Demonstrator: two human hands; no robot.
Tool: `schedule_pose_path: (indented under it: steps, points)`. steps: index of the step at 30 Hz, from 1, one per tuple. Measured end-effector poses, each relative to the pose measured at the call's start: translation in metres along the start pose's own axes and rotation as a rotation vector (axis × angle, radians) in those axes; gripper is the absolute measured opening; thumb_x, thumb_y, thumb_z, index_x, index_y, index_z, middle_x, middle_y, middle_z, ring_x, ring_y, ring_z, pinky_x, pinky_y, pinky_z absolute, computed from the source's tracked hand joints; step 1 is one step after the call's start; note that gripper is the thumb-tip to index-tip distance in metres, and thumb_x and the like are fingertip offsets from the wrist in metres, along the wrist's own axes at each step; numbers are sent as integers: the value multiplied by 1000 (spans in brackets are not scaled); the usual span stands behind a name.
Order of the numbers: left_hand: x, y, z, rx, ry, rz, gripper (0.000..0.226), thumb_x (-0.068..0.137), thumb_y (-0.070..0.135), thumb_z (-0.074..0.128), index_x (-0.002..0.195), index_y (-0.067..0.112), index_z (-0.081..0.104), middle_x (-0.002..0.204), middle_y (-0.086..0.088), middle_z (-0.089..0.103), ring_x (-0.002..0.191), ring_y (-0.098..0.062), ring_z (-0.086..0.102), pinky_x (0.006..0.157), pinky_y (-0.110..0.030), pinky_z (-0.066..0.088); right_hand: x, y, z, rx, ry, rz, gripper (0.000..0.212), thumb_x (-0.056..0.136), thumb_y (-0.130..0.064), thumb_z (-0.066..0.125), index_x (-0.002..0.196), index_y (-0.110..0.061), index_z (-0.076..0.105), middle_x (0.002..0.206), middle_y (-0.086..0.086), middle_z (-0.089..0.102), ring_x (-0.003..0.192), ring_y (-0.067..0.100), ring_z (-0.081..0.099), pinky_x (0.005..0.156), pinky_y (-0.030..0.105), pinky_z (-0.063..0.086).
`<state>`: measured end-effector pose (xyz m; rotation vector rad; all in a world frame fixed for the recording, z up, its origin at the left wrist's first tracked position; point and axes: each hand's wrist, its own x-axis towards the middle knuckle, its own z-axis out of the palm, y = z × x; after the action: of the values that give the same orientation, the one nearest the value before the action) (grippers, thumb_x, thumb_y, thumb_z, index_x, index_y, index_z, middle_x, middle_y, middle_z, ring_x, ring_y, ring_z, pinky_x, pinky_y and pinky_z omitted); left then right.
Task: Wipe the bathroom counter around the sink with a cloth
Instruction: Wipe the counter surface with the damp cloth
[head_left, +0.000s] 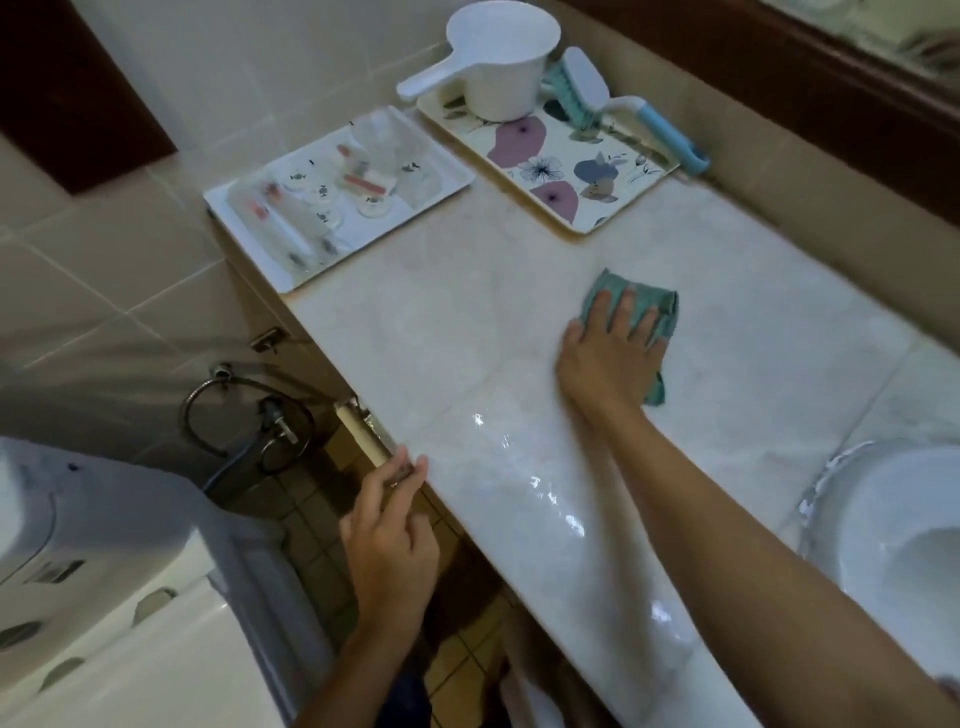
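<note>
Pressing flat on a teal cloth (662, 306), the person's right hand (608, 358) lies with its fingers straight and slightly spread, palm down, so that the cloth shows past the fingertips and again in a corner beside the wrist. The cloth lies on the pale marble counter (467, 322), well beyond the left hand and out towards the wall side of the slab. The left hand (389, 540) hangs at the counter's front edge with fingers loosely bent and nothing in them; whether the fingertips touch the edge cannot be told. Between the two hands a wet sheen (545, 499) glints on the stone. Just right of the right forearm sits the white sink (893, 519), only partly in view. Far beyond the right hand's fingertips stands a floral tray (566, 171) bearing a white water dipper (498, 57) and a scrub brush (587, 88) with a blue handle. Left of it, beyond the left hand, a white tray (447, 171) holds small clear items, too blurred to name. Left of the left hand stands a white washing machine (104, 597), with a coiled hose (208, 415) on the tiled wall past it
</note>
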<state>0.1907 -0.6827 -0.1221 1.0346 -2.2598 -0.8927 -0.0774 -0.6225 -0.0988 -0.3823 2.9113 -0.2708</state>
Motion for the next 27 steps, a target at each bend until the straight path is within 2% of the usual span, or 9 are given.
schedule_pose_path:
  steps: [2, 5, 8, 10, 12, 15, 21, 24, 27]
  points:
    - [18, 4, -7, -75, 49, -30, 39, 81, 22, 43, 107, 20, 73, 119, 12, 58, 106, -16, 55, 83, -42, 44, -14, -45, 14, 11, -1, -56, 60, 100, -41, 19, 155, -20, 5, 162, 6, -3, 148, 34, -3, 118, 52, 1]
    - [63, 2, -22, -184, 54, -42, 35, 82, 28, 45, 104, 23, 72, 116, 12, 55, 110, -15, 51, 91, -46, 47, -71, -85, 34, -20, -19, -325, 60, 99, -44, 21, 155, -23, 8, 162, 2, 0, 148, 29, -2, 119, 48, 2]
    - [118, -12, -31, -177, 21, 27, 36, 83, 26, 46, 107, 20, 72, 121, 5, 54, 113, -20, 51, 90, -47, 48, -143, -70, 37, -109, -105, -622, 60, 99, -45, 28, 154, -28, 12, 162, -1, 3, 149, 27, 1, 118, 48, 8]
    - [156, -22, -27, -105, -31, 120, 36, 82, 24, 48, 108, 18, 72, 125, 3, 54, 114, -19, 49, 91, -45, 46, -162, -33, 29, -152, -149, -702, 59, 98, -44, 30, 154, -32, 13, 162, -5, 6, 149, 22, 4, 116, 44, 10]
    - [186, -29, -14, 15, -115, 224, 36, 81, 24, 49, 109, 18, 71, 129, 1, 54, 115, -22, 48, 94, -41, 41, -152, 6, 14, -174, -129, -614, 58, 97, -44, 27, 153, -36, 14, 162, -9, 7, 149, 17, 5, 114, 40, 15]
    - [206, -34, 7, 152, -178, 321, 35, 80, 19, 53, 110, 21, 71, 131, 0, 57, 117, -24, 50, 87, -41, 40, -101, 36, -4, -111, -114, -231, 59, 92, -51, 17, 150, -44, 6, 161, -16, -4, 148, 9, -5, 116, 43, 16]
    - [209, -37, 13, 178, -176, 309, 39, 79, 16, 49, 110, 26, 70, 131, 7, 58, 116, -22, 49, 82, -40, 41, 10, -36, 4, -19, 37, 301, 60, 99, -43, 18, 155, -25, 6, 163, 3, -1, 148, 29, -1, 118, 49, 7]
    - [211, -38, 12, 185, -186, 320, 40, 80, 16, 46, 111, 25, 70, 131, 5, 58, 115, -23, 50, 81, -39, 41, 13, -99, 19, 19, 45, 290, 59, 100, -42, 16, 155, -23, 1, 162, 3, -7, 148, 30, -6, 119, 49, 0]
    - [210, -38, 9, 199, -187, 339, 40, 80, 16, 47, 111, 24, 70, 131, 4, 58, 115, -25, 49, 83, -39, 37, -33, -141, 39, 27, 29, 75, 59, 101, -44, 13, 154, -26, -6, 161, 0, -13, 148, 25, -12, 120, 46, -2]
